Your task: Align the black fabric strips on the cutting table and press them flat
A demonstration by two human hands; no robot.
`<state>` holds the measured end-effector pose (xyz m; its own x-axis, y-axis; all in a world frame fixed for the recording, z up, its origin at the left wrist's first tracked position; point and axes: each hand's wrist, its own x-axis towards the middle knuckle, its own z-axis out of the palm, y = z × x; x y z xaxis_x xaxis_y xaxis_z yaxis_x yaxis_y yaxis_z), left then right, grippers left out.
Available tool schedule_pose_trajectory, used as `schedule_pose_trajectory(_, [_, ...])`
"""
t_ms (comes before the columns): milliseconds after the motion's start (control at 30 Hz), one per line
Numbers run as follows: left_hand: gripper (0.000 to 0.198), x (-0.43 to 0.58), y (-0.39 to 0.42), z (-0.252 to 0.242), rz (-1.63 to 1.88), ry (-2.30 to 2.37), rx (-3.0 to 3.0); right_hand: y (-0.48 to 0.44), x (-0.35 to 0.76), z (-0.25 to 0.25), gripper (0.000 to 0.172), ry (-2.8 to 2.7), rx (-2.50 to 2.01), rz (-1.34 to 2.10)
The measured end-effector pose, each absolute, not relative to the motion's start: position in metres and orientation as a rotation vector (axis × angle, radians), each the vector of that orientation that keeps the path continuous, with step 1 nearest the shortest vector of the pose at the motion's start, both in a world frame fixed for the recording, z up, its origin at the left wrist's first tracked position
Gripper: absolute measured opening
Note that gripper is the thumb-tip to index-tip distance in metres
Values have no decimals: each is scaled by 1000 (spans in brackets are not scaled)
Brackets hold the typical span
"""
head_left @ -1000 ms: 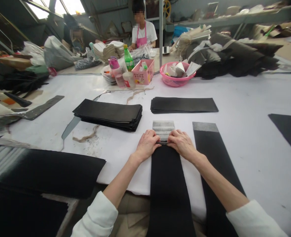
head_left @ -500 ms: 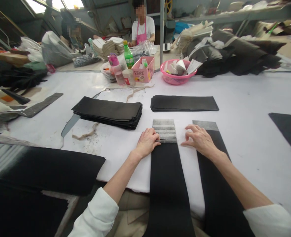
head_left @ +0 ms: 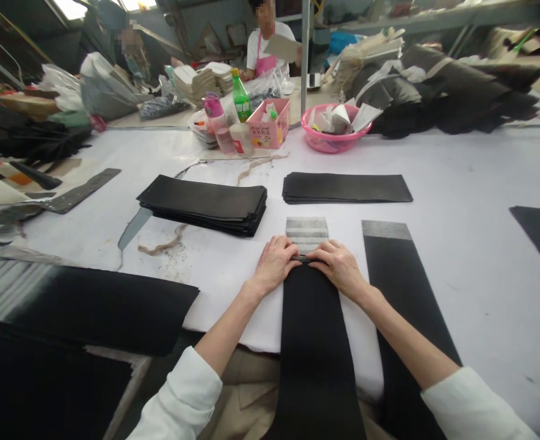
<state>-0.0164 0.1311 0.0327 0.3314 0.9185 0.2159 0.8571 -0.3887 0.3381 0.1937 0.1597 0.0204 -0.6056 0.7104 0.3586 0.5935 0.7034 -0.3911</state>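
A long black strip point(head_left: 316, 330) of sheet material runs from the table edge down over my lap. At its far end several pale grey bands point(head_left: 306, 229) lie staggered one behind another. My left hand point(head_left: 277, 263) pinches the strip's far edge at its left corner. My right hand point(head_left: 341, 266) grips the same edge at the right, with its thumb toward me. Between the two hands that edge looks slightly lifted or folded; I cannot tell which. To the right lies a second black strip point(head_left: 407, 293) with one grey end band, apart from my hands.
Two stacks of black pieces, a left stack point(head_left: 206, 198) and a right stack point(head_left: 347, 186), lie beyond my hands. Farther back stand a pink basin point(head_left: 336, 140), a pink box point(head_left: 270, 125) and a green bottle point(head_left: 241, 98). A co-worker point(head_left: 270, 49) holds a flat piece across the table.
My right hand has moved left from beside the second strip onto the first strip's edge. My left hand stays at its corner. The co-worker has raised a flat piece.
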Motion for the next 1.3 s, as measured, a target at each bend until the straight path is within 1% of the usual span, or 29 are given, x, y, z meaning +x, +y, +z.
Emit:
schedule_pose_trajectory(200, [12,-24,120,25,682,1688,2496,162,198,13,5,-2389,-923,305])
schedule_pose_trajectory(400, [9,-29,118,25,679,1634,2540,162,196,8,8,-2361,-934,275])
schedule_pose_trajectory(500, [15,-25,120,28,691,1572,2536,161,197,7,8,-2355,-928,284])
schedule_pose_trajectory(667, [12,-15,124,24,759,1555,2565,163,198,7,10,-2347,-928,300])
schedule_pose_trajectory(933, [15,-13,122,20,652,1549,2733,166,205,11,19,-2419,-849,281])
schedule_pose_trajectory(1300, [17,-10,120,22,539,1501,2840,161,208,16,23,-2590,-837,185])
